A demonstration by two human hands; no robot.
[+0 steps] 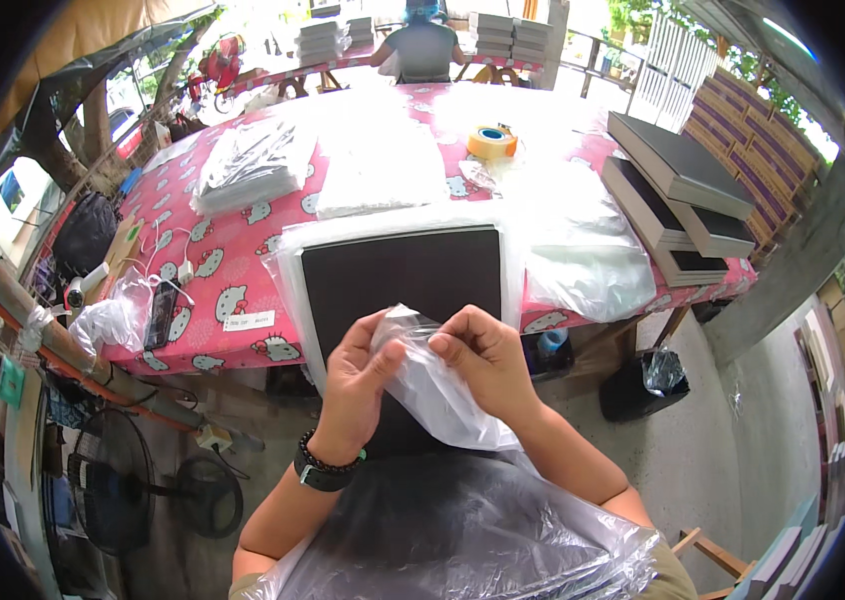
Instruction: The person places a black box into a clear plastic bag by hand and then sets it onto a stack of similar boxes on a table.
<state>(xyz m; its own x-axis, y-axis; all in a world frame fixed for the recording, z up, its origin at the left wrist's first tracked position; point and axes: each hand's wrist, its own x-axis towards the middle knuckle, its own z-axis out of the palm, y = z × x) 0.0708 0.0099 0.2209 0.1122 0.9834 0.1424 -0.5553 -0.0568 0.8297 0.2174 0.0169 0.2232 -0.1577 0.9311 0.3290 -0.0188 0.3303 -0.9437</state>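
Note:
My left hand (355, 375) and my right hand (491, 362) are raised in front of me. Both pinch the upper part of a clear plastic bag (443, 400), whose lower part hangs loosely toward me. Just beyond and below my hands lies a large flat black cover (393, 268), resting on a whitish sheet at the table's near edge. My fingers hide its middle. Another wide sheet of clear plastic (463, 535) spreads over my lap. A dark watch and a beaded bracelet circle my left wrist.
The table has a pink patterned cloth (208, 320). On it are plastic-wrapped stacks (258, 165), a tape roll (493, 143), clear bags (583, 265), thick black books (683, 180) and a phone (161, 315). A bin (645, 385) and a fan (113, 480) stand below. Another person (423, 50) sits beyond.

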